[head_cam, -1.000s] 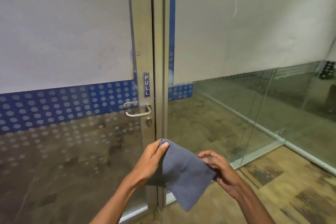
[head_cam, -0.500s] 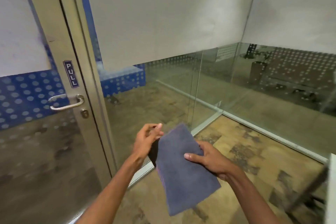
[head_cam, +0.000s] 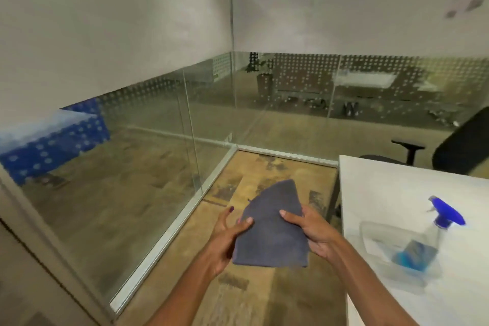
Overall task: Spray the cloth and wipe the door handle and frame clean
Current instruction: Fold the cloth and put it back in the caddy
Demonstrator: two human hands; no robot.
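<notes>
We note the spray bottle [head_cam: 423, 241] on the bench [head_cam: 383, 193] at right is blurred; its lower body is hard to make out. Both forearms are cut off at the bottom edge. We hold the cloth [head_cam: 274, 230] folded between both hands above the floor: left hand [head_cam: 227, 235] with thumb on top, fingers beneath and hidden; right hand [head_cam: 315, 233] pinching the opposite edge.

Soft indoor light, motion blur
</notes>
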